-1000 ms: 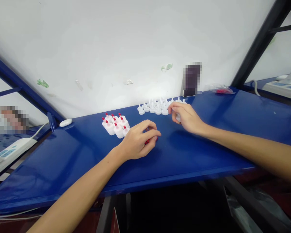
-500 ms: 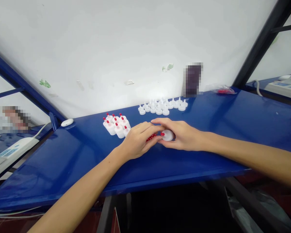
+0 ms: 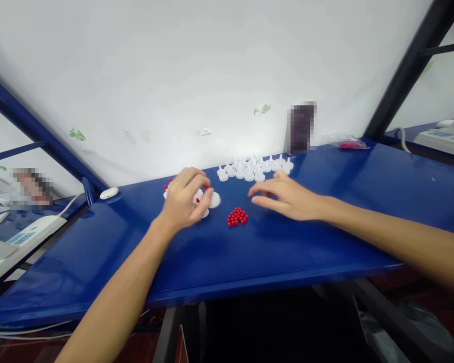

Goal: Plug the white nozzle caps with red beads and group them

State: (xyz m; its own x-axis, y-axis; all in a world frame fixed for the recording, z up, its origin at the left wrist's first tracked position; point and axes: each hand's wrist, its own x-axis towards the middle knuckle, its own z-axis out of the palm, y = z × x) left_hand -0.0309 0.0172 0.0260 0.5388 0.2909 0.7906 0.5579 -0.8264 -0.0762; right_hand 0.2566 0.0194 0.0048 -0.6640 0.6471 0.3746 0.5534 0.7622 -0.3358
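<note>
My left hand hovers over the group of white nozzle caps with red tips on the blue table. Its fingers curl round one white cap with a red tip at the group's right side. My right hand lies flat and open on the table, holding nothing. A small pile of red tips lies between my hands. Behind my right hand stands a cluster of plain white caps.
A dark blurred object leans on the white wall. A clear bag with red bits lies at the back right. A white oval item sits at the left. White devices rest on neighbouring tables. A black frame post rises at right.
My left hand has left the red pile and moved left to the finished caps with a capped piece. My right hand has let go of the white cap and flattened out.
</note>
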